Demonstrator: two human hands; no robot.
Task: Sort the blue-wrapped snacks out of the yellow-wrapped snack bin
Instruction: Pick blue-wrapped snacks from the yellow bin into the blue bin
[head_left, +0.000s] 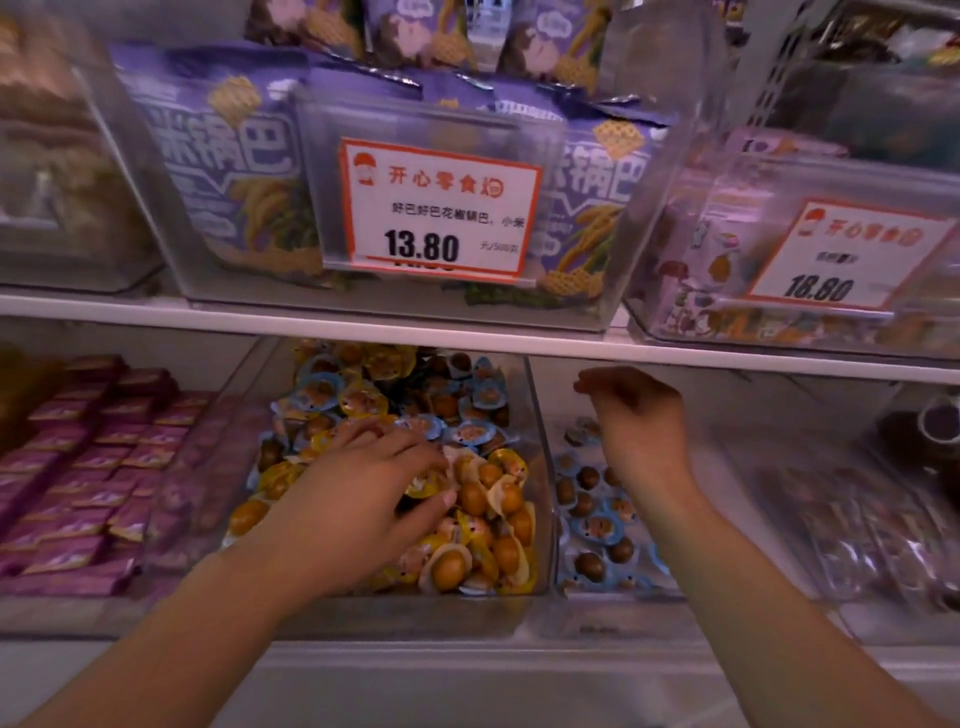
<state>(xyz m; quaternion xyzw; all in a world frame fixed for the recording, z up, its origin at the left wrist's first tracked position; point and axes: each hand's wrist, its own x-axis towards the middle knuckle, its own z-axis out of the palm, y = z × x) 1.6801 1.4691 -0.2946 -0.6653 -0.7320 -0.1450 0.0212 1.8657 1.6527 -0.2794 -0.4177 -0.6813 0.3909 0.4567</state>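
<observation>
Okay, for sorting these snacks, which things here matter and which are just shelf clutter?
Job:
mixed bin
blue-wrapped snacks
yellow-wrapped snacks
right-hand bin
left hand
right hand

Clutter:
purple bags
price tag
pink packets

The white shelf edge (519, 340) hangs low over both clear bins (543, 467) — their tops open only forward.

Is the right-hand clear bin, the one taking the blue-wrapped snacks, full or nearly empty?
Nearly empty. The clear plastic right bin holds only a thin scatter of blue-wrapped snacks on its floor, with bare bottom showing farther back.
</observation>
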